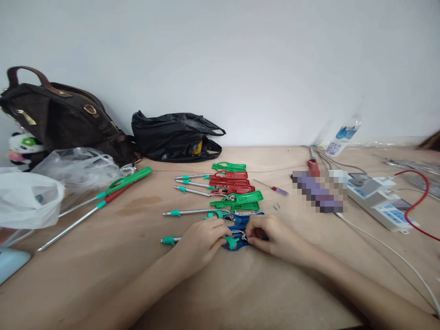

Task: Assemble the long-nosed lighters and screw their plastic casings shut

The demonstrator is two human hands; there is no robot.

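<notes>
An opened blue stick lighter point(237, 244) lies on the table, its green trigger point(231, 242) and thin white wires point(241, 234) showing inside the casing. My left hand point(208, 236) is closed over the lighter's left part, fingertips at the green trigger. From the right, my right hand point(270, 233) pinches at the wires; the exact contact is hidden by its fingers. Just behind lies another blue casing half point(239, 222). Beyond it are green lighter casings point(237, 200) and red lighter casings point(232, 183), several with metal tubes attached.
A screwdriver point(275, 188) lies right of the casings. Farther right are a blurred-out purple object point(318, 192) and a power strip point(374, 201) with cables. On the left are two lighters point(115, 190), plastic bags point(30, 197) and a backpack point(68, 119). A black bag point(172, 137) sits by the wall.
</notes>
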